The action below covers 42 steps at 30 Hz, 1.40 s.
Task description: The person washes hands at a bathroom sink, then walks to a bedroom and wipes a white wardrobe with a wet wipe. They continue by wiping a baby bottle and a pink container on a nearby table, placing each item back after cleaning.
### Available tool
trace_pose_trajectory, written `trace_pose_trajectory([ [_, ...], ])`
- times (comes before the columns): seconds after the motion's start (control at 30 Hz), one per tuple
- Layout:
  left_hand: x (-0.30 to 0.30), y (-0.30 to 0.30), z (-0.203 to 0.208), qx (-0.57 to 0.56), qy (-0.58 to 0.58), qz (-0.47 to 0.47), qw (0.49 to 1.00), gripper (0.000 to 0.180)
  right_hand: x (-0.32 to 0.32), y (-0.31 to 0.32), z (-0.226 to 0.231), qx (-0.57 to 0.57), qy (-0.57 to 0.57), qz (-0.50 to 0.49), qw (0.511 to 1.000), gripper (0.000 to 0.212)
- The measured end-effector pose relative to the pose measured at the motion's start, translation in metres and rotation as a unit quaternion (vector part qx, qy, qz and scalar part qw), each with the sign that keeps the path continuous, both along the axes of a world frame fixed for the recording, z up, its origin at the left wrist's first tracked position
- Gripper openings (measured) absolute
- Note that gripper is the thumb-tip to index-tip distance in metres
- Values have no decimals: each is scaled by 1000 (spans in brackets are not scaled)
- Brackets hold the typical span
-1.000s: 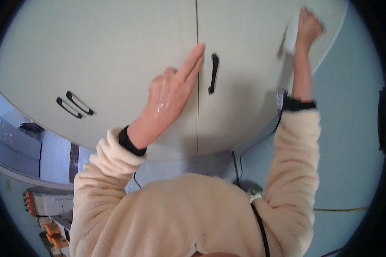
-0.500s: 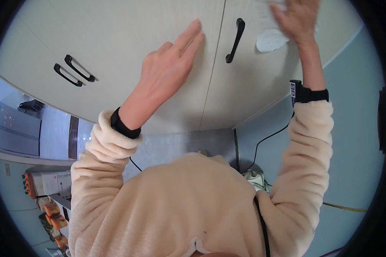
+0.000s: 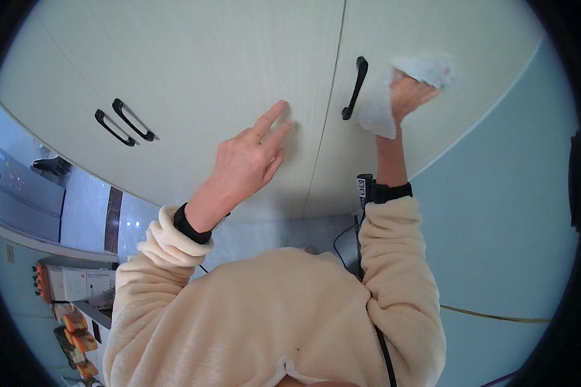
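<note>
A tall pale cabinet (image 3: 226,58) with a faint wood grain fills the upper part of the head view. Pressed to its right-hand door (image 3: 471,39) is a white cloth (image 3: 379,113), with my right hand (image 3: 412,95) gripping it; cloth shows on both sides of the fingers. Just left of the cloth is a black door handle (image 3: 355,89). My left hand (image 3: 248,158) has its fingers apart, holding nothing, near the left door's surface; whether the fingertips touch it I cannot tell. Each wrist wears a black band.
Two black handles (image 3: 124,122) sit at the far left of the cabinet. A blue-grey wall (image 3: 497,238) meets it on the right, and grey floor tiles (image 3: 271,232) lie below. Boxes (image 3: 87,284) and orange packages (image 3: 77,332) stand at lower left. A dark cable (image 3: 384,348) hangs along my body.
My right hand has moved down and to the left with the cloth, closer to the door handle. My left hand has dropped lower, its fingers spread wider. The view has shifted slightly.
</note>
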<state>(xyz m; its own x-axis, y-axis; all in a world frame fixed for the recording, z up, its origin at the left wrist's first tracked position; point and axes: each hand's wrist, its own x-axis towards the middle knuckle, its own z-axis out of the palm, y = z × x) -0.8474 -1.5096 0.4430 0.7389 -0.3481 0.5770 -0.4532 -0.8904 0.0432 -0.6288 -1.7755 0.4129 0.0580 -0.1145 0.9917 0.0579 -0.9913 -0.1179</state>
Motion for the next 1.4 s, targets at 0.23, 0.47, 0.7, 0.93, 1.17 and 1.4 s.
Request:
trace_pose_trajectory([
  [0.23,6,-13,-7,-13,23,-30,999,41,-41,33,59,-86,10,210,974,55],
  [0.47,-3,-16,-13,-45,72,-76,993,46,-52,35,-61,20,88,214,973,79],
  [0.7,29,-29,-22,-280,104,-191,935,42,-89,39,-149,153,136,330,922,78],
  [0.93,56,-73,-12,-309,73,-157,935,40,-122,28,-126,198,85,391,895,65],
  [1.17,66,-78,-10,-353,131,-137,916,35,-134,14,-127,218,145,370,891,60],
  [1.4,78,-78,-16,-336,53,-132,931,27,-137,12,-139,244,163,368,882,58],
])
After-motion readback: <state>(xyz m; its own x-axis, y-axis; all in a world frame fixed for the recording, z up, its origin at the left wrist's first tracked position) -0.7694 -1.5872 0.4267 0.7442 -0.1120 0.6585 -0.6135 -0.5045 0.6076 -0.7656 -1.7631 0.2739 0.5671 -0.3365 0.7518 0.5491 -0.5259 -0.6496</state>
